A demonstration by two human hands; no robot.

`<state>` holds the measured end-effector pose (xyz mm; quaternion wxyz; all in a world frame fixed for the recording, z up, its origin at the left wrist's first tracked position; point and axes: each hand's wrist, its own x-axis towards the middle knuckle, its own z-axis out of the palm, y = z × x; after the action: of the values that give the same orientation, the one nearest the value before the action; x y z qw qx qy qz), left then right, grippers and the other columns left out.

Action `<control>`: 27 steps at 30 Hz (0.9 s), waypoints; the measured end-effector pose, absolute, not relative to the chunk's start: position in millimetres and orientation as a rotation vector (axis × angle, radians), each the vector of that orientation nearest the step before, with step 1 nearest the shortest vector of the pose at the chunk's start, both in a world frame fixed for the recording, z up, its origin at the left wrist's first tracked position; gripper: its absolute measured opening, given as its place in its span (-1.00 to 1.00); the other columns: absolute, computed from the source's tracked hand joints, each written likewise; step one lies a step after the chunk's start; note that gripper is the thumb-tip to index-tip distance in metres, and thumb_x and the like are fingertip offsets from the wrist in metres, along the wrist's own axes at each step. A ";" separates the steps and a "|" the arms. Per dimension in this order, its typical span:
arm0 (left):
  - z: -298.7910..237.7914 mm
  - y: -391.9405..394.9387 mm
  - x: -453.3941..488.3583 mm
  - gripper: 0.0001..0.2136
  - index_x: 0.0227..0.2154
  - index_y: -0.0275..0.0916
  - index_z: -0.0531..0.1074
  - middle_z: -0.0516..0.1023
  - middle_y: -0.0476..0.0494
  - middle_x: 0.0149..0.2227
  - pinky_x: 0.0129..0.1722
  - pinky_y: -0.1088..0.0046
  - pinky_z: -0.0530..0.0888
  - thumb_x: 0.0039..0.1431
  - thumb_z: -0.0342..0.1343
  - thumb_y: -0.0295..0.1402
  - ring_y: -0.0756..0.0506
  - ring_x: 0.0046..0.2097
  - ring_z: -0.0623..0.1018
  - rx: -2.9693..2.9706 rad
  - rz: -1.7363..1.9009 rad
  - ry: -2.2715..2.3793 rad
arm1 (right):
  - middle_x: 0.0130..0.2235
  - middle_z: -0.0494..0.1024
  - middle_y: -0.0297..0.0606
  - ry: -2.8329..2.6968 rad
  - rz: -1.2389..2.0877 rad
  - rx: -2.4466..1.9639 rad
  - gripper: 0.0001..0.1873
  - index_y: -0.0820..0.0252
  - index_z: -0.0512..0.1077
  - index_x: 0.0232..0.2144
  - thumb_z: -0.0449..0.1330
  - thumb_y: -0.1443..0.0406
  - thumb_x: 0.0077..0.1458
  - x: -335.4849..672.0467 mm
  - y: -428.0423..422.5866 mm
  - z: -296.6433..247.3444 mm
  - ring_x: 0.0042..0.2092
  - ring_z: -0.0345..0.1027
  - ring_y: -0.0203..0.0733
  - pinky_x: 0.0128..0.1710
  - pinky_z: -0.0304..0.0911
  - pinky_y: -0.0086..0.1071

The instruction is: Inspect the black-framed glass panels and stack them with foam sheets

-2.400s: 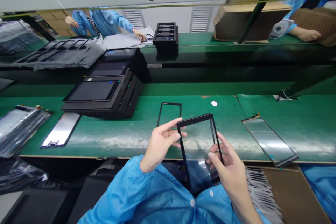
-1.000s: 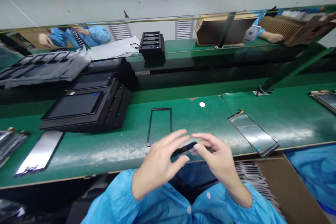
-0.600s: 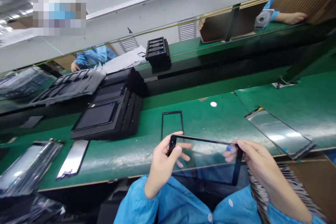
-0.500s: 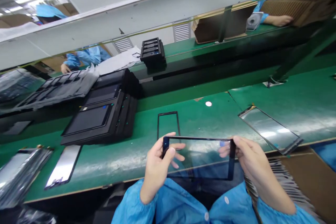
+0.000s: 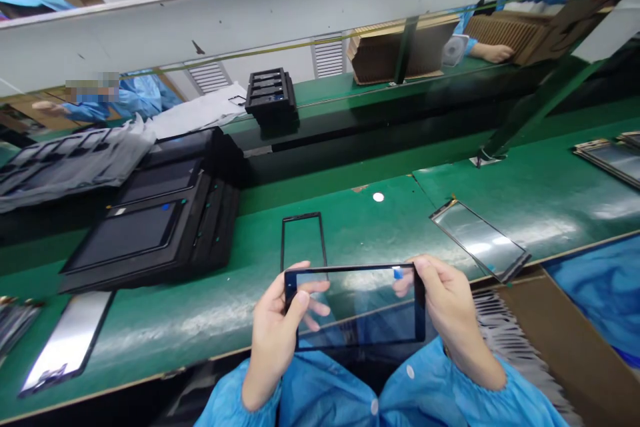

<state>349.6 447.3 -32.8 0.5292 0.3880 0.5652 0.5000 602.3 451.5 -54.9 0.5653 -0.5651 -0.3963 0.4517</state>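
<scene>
Between both hands I hold a clear glass touch panel [image 5: 357,310] with a black border, lengthwise above my lap. My left hand [image 5: 280,330] grips its left end, thumb on the front and fingers showing through the glass behind. At the right end my right hand [image 5: 450,300] pinches the border near a small blue tab [image 5: 398,273]. Just beyond the panel a thin black frame [image 5: 302,216] lies on the green bench [image 5: 250,307]. To the right rests a separate screen panel [image 5: 480,238], its lower corner at the bench edge.
Black foam trays [image 5: 200,240] holding screens are stacked at the left, a shiny panel [image 5: 70,340] before them. A smaller black tray stack [image 5: 271,97] and a cardboard box [image 5: 380,53] stand farther back. A green post [image 5: 530,110] rises at right. Co-workers' hands show across the bench.
My view has turned slightly right, so the bench items sit farther left. The panel stays in both hands and now faces me a little more squarely.
</scene>
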 end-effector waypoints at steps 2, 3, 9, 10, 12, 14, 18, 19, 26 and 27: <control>-38.5 447.1 347.5 -0.52 0.09 -0.27 0.48 0.77 -0.27 -0.23 -0.60 0.49 0.55 0.23 0.35 -0.09 -0.14 -0.45 0.70 0.927 1.177 1.348 | -0.51 0.70 -0.20 -0.912 1.100 -1.294 -0.52 0.14 0.65 -0.36 0.27 -0.11 0.30 602.1 450.9 -54.0 -0.50 0.62 -0.07 -0.42 0.55 -0.31; -41.6 447.8 345.7 -0.52 0.12 -0.26 0.47 0.77 -0.29 -0.19 -0.58 0.47 0.57 0.26 0.33 -0.08 -0.15 -0.44 0.71 0.945 1.168 1.346 | -0.48 0.72 -0.19 -0.909 1.126 -1.279 -0.54 0.16 0.66 -0.25 0.29 -0.10 0.28 602.4 449.9 -53.5 -0.49 0.63 -0.06 -0.41 0.57 -0.29; -35.4 466.2 340.4 -0.46 0.34 -0.07 0.41 0.40 -0.28 0.42 0.43 -0.09 0.28 0.32 0.27 -0.29 -0.35 0.42 0.40 1.836 1.195 1.445 | -0.40 0.76 -0.19 -0.970 1.103 -1.320 -0.67 0.13 0.62 -0.07 0.39 0.06 0.24 602.1 436.3 -51.6 -0.45 0.68 -0.06 -0.36 0.61 -0.31; -29.9 471.4 341.0 -0.53 0.28 -0.05 0.50 0.47 -0.24 0.37 0.48 -0.16 0.11 0.32 0.26 -0.31 -0.35 0.43 0.38 2.025 1.074 1.407 | -0.39 0.77 -0.19 -0.980 1.100 -1.325 -0.69 0.12 0.62 -0.08 0.38 0.07 0.25 601.2 433.9 -50.9 -0.45 0.68 -0.05 -0.37 0.62 -0.30; -19.6 481.7 342.8 -0.71 0.09 0.00 0.65 0.69 -0.17 0.15 0.50 -0.20 0.04 0.36 0.22 -0.32 -0.31 0.28 0.56 2.224 0.826 1.257 | -0.37 0.77 -0.17 -1.002 1.107 -1.348 -0.69 0.12 0.62 -0.09 0.39 0.07 0.24 599.4 430.1 -49.3 -0.44 0.69 -0.02 -0.37 0.64 -0.27; -13.3 489.1 344.5 -0.77 -0.03 -0.01 0.70 0.78 -0.12 -0.05 0.44 -0.13 0.22 0.42 0.16 -0.30 -0.25 0.04 0.71 2.236 0.722 1.150 | -0.37 0.77 -0.17 -1.011 1.111 -1.375 -0.68 0.12 0.62 -0.09 0.39 0.06 0.24 598.9 428.0 -48.2 -0.43 0.70 0.01 -0.36 0.64 -0.25; -11.4 489.4 346.3 -0.75 -0.09 -0.05 0.73 0.79 -0.14 -0.14 0.22 0.08 0.51 0.45 0.12 -0.27 -0.24 -0.11 0.75 2.198 0.757 1.132 | -0.40 0.77 -0.17 -1.008 1.139 -1.374 -0.65 0.12 0.62 -0.09 0.40 0.03 0.22 601.3 430.9 -48.4 -0.44 0.69 0.00 -0.36 0.63 -0.26; -11.4 487.3 346.7 -0.75 -0.07 -0.06 0.73 0.79 -0.16 -0.12 0.15 0.12 0.55 0.45 0.12 -0.27 -0.25 -0.10 0.74 2.196 0.752 1.152 | -0.41 0.76 -0.17 -1.009 1.159 -1.365 -0.64 0.13 0.62 -0.09 0.40 0.02 0.22 601.4 433.2 -48.5 -0.45 0.69 -0.01 -0.38 0.62 -0.27; -15.5 474.1 357.0 -0.64 0.21 -0.03 0.59 0.79 -0.11 -0.17 -0.15 0.36 0.61 0.52 0.01 -0.22 -0.16 -0.24 0.75 1.804 0.570 1.039 | -0.31 0.78 -0.16 -1.181 1.609 -1.053 -0.44 0.13 0.63 0.11 0.35 -0.09 0.25 587.7 455.9 -48.2 -0.27 0.72 -0.01 -0.15 0.61 -0.15; -18.9 472.5 357.5 -0.62 0.22 -0.08 0.58 0.78 -0.12 -0.20 -0.24 0.39 0.61 0.53 -0.01 -0.19 -0.14 -0.32 0.74 1.692 0.602 1.079 | -0.26 0.79 -0.13 -1.146 1.654 -1.023 -0.43 0.13 0.63 0.12 0.31 -0.11 0.28 585.9 458.5 -49.2 -0.21 0.72 0.02 -0.11 0.60 -0.12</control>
<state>357.5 472.5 -18.9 0.4997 0.6995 0.4462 0.2487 585.9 458.5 -49.2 0.4278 -0.4095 -0.4589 0.6624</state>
